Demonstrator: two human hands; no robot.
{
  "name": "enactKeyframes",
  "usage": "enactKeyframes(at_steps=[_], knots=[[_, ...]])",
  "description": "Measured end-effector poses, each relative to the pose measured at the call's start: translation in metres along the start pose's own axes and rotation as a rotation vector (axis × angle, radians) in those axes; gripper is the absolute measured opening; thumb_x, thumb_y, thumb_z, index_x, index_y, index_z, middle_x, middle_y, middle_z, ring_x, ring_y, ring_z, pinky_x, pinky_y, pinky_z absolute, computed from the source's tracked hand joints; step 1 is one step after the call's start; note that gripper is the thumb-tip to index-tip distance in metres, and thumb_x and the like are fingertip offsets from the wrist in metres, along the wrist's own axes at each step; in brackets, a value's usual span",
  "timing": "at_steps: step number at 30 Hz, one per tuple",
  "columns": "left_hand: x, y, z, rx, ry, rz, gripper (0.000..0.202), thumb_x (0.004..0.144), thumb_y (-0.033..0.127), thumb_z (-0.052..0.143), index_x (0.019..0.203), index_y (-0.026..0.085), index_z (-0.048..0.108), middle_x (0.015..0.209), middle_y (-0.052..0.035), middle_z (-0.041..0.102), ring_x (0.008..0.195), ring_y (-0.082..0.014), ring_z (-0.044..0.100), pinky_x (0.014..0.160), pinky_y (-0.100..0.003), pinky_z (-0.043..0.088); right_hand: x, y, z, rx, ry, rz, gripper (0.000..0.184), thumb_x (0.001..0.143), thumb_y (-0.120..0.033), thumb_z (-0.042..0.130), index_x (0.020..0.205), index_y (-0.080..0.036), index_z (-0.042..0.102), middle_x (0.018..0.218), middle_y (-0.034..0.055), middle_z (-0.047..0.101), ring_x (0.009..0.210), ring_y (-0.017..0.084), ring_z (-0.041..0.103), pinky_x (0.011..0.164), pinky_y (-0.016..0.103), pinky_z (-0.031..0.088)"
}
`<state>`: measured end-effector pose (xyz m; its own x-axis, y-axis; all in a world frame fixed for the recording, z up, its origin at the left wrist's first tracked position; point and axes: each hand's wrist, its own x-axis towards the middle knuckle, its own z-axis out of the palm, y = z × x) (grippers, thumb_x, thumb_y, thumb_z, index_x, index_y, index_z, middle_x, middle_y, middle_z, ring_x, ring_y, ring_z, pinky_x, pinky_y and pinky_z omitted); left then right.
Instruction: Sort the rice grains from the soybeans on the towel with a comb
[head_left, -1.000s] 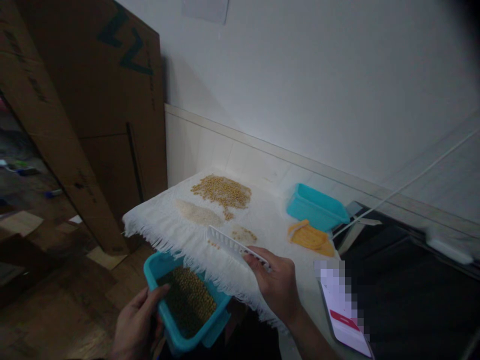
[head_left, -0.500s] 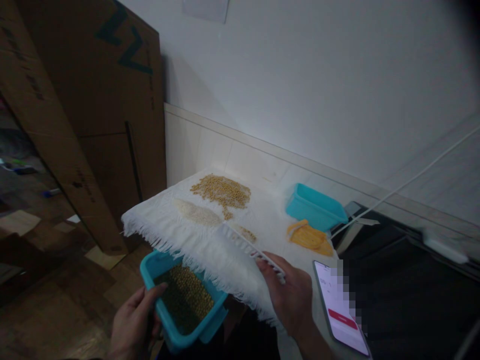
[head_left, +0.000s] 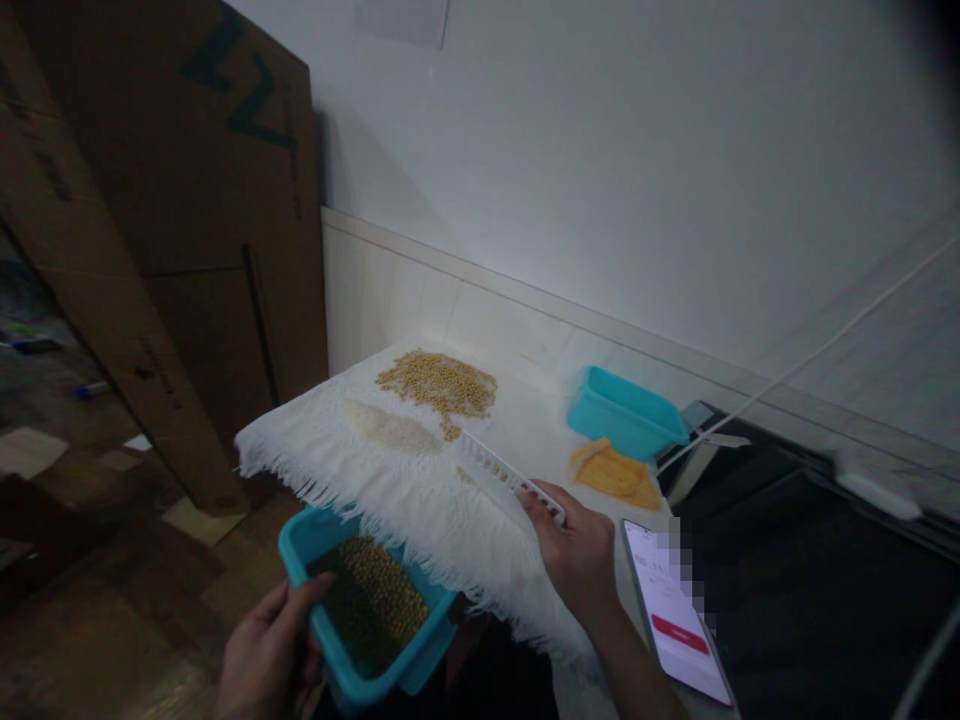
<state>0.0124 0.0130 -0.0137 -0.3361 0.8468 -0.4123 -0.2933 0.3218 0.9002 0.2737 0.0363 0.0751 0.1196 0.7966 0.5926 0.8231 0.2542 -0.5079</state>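
Observation:
My left hand [head_left: 274,640] grips the left rim of a blue plastic bin [head_left: 352,675], its thumb over the edge. The bin is below the cloth's fringed front edge and holds yellow soybeans [head_left: 390,585] beside small dark green beans [head_left: 352,620]. My right hand [head_left: 577,550] is closed on the near end of a long white slotted plastic piece [head_left: 499,465], tilted over the white cloth [head_left: 427,490]. Its far end reaches close to a heap of soybeans [head_left: 439,380]. Left of it lies a pale heap of rice-like grains [head_left: 390,430]. A few small grains [head_left: 465,476] show beside the slotted piece.
On the right stand a second blue bin [head_left: 626,415], a folded yellow cloth [head_left: 619,475] and a lit phone [head_left: 675,620]. A black surface [head_left: 810,580] and a white cable [head_left: 802,375] are beyond. A large cardboard box [head_left: 225,220] stands at left, a wall [head_left: 600,180] behind.
My right hand has moved the slotted plastic piece slightly away from me, toward the soybean heap. The left hand and bin hold nearly still. The whole view has shifted slightly.

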Motion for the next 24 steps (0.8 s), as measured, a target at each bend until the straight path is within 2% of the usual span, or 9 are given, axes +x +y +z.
enactKeyframes(at_steps=[2,4,9,16,24], knots=[[0.0005,-0.0008,-0.0010,-0.053,-0.039,-0.060,0.035,0.057,0.048,0.073,0.055,0.021,0.052,0.027,0.0097,0.039,0.023,-0.0060,0.030,0.026,-0.015,0.022,0.0007,0.0014,0.0000,0.013,0.016,0.007,0.023,0.086,-0.033,0.054,0.090,-0.018,0.072,0.064,-0.0002,0.070,0.049,0.011,0.061,0.050,0.018,0.045],[0.0000,-0.0010,-0.0013,-0.064,-0.050,-0.064,0.034,0.057,0.047,0.074,0.055,0.020,0.053,0.026,0.0099,0.039,0.024,-0.0054,0.030,0.026,-0.014,0.021,0.0017,0.0031,0.0007,0.014,0.026,0.012,0.024,0.086,-0.034,0.055,0.089,-0.018,0.072,0.064,0.0002,0.070,0.049,0.012,0.061,0.050,0.018,0.046],[-0.0023,-0.0002,0.0002,-0.098,-0.002,-0.092,0.036,0.051,0.048,0.076,0.054,0.020,0.053,0.026,0.0105,0.038,0.022,-0.0052,0.029,0.025,-0.015,0.019,0.0046,0.0026,0.0016,0.017,-0.008,0.019,0.025,0.086,-0.034,0.054,0.088,-0.017,0.072,0.061,-0.0002,0.069,0.048,0.011,0.060,0.049,0.018,0.044],[-0.0028,0.0014,0.0008,-0.057,-0.032,-0.057,0.032,0.057,0.045,0.074,0.053,0.020,0.054,0.026,0.0095,0.039,0.023,-0.0055,0.031,0.026,-0.015,0.021,0.0069,-0.0048,-0.0050,0.073,-0.079,0.057,0.028,0.087,-0.037,0.053,0.089,-0.017,0.072,0.064,0.0005,0.070,0.051,0.012,0.061,0.046,0.018,0.043],[-0.0028,0.0016,0.0012,-0.065,-0.062,-0.069,0.033,0.059,0.046,0.072,0.050,0.021,0.053,0.024,0.0085,0.039,0.021,-0.0063,0.029,0.026,-0.017,0.020,0.0074,-0.0014,-0.0018,0.083,-0.082,0.038,0.028,0.086,-0.036,0.053,0.089,-0.017,0.072,0.064,0.0005,0.070,0.049,0.012,0.060,0.046,0.019,0.043]])
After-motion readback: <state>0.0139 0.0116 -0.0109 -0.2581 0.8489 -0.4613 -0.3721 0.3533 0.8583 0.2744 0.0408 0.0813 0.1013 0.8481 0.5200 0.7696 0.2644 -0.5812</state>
